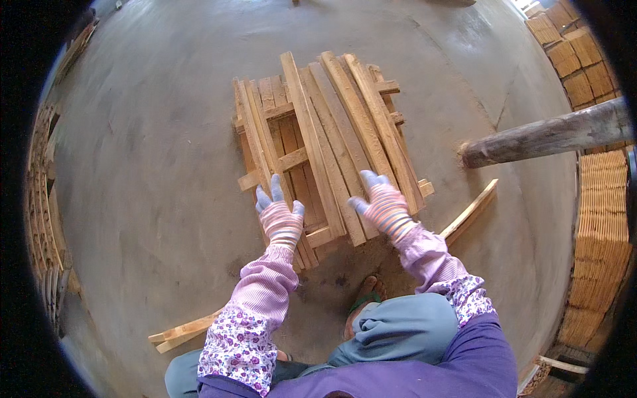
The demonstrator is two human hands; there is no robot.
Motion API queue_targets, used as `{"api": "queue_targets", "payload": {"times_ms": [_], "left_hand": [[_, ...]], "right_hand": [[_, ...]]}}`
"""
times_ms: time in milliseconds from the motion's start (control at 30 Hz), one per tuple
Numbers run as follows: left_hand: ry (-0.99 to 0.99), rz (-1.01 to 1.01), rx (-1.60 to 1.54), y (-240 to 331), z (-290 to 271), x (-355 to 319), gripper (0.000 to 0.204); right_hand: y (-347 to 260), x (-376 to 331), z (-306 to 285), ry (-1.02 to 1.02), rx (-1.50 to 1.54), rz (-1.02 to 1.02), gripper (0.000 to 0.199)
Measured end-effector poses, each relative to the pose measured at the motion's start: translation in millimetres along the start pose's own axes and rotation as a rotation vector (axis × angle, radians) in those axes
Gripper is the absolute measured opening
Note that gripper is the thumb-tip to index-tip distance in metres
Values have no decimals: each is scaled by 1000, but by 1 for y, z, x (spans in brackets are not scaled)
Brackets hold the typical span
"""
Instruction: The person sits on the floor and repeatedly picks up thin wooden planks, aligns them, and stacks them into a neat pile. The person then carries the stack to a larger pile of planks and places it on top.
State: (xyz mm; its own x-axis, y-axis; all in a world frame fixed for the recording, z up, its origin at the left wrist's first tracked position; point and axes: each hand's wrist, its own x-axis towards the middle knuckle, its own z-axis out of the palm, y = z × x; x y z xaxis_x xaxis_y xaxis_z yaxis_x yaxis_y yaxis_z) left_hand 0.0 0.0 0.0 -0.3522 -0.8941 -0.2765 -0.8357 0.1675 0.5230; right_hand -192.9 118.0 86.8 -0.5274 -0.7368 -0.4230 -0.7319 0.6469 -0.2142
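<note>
The squat stack of light brown sawn wooden slats (325,142) lies on the grey concrete floor (152,172) directly in front of the seated person, with crosswise spacer strips showing between its layers and several long slats lying loose and slanted on top.

Left hand (280,215), in a striped knit glove with blue fingertips, is spread flat, fingers up, resting on or just over the near left corner of the stack; it grips nothing. Right hand (383,204), gloved alike, is also spread, palm down on the near ends of the slanted top slats; contact looks likely, but cannot be confirmed.

Judgement: the work in hand appears to be squaring the top layer. To do it well, both palms should press evenly on the slat ends so the pieces swing parallel rather than riding over one another, and the fingertips should stay clear of the gaps.

A loose pale wooden slat (470,212) lies on the floor just right of the stack, another loose slat (187,330) near the left elbow. A rough grey round timber pole (547,136) enters from the right.
</note>
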Motion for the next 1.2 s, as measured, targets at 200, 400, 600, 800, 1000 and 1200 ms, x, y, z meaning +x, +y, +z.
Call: {"api": "queue_targets", "payload": {"times_ms": [200, 400, 600, 800, 1000, 1200], "left_hand": [[11, 29, 2, 5, 3, -5, 89], [-106, 1, -83, 7, -2, 2, 90], [-117, -178, -845, -32, -14, 7, 82], [-241, -34, -1022, -67, -8, 14, 82], [-168, -212, -424, -2, -11, -10, 137], [53, -194, -87, 1, -25, -18, 134]], "right_hand": [[-36, -18, 34, -138, -151, -92, 109], [-47, -1, 47, -210, -282, -80, 104], [-8, 9, 32, -264, 801, -89, 77], [-4, 6, 47, -492, 1123, -58, 76], [-6, -1, 50, -230, 1139, 35, 81], [-8, 1, 39, -519, 1601, 180, 62]]}}
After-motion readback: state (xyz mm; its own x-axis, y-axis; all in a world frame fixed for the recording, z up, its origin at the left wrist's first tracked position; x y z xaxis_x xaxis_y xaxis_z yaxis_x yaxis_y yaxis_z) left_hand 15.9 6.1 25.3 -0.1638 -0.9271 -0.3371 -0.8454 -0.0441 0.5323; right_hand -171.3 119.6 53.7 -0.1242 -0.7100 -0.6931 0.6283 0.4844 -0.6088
